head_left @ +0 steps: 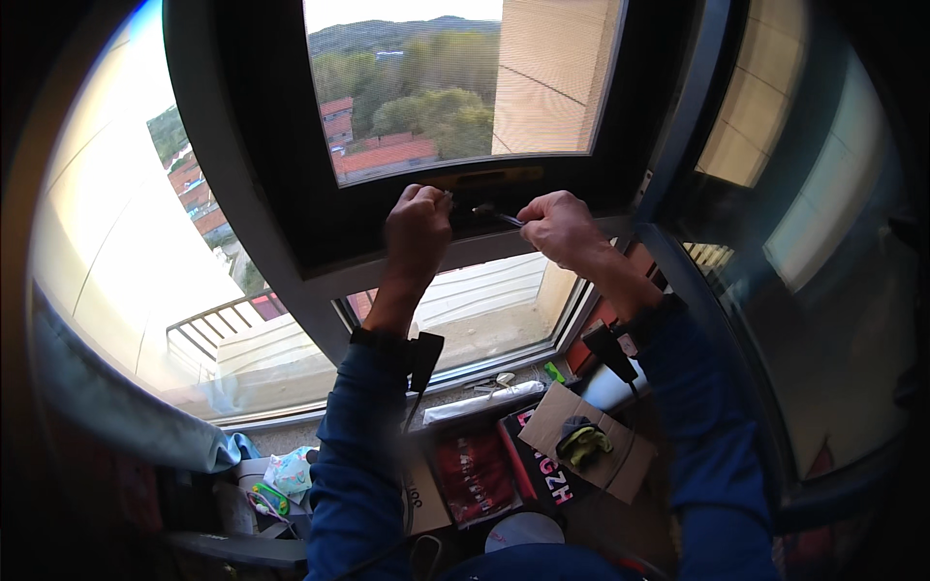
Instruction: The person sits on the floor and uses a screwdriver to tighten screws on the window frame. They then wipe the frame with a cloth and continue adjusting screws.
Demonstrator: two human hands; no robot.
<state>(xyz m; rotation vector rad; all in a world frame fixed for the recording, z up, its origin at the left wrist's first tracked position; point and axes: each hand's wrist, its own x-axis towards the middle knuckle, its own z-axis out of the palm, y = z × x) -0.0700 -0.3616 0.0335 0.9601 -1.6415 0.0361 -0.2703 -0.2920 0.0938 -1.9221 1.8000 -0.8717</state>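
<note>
Both arms reach up to the dark lower rail (572,197) of a window frame with a mesh screen (417,107). My left hand (418,230) is closed in a pinch at the rail. A tiny pale bit shows at its fingertips, too small to name. My right hand (570,230) grips a slim metallic tool (508,219), its tip pointing left toward my left hand, with a gap between them. What kind of tool it is cannot be made out. Just above, a yellowish-brown strip (484,178) with a dark slot lies along the rail.
An open glass sash (823,290) stands at the right. Below, the sill bears a white roll (484,402) and small items. Lower down are a cardboard piece (620,465) with a dark and yellow-green cloth item (584,443), a red package (472,476) and a curtain (126,387) at left.
</note>
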